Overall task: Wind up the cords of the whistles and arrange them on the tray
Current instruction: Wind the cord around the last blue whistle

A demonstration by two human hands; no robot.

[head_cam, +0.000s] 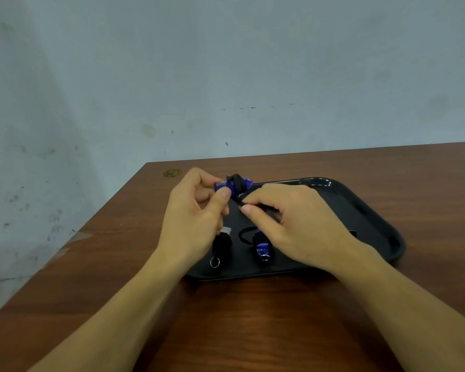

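Whistles: three in sight. One blue whistle (227, 187) is being held in the air above the tray's far-left corner, black cord (238, 196) already partly bunched round its body. Two wound whistles are lying on the black tray (373, 210) near its front-left corner: a dark one with a metal ring (220, 245) and a blue one (262, 248), the latter trailing a small loose loop.

Risk, as judged: the free cord end is running short and taut between the hands. If the right hand is letting go before the end is tucked, the turns are likely springing loose off the smooth plastic. Pulling too hard could be dragging the whistle out of the left pinch and dropping it onto the wound pair, disturbing them.

Left hand (196, 210): raised, wrist bent inward, thumb and curled fingers pinching the whistle's mouthpiece end. Right hand (287, 218): hovering palm-down over the tray, knuckles up, thumb and forefinger closing on the cord end just beside the whistle; remaining fingers are curling loosely under. Both forearms are reaching in over the front edge of the brown surface (253, 331).
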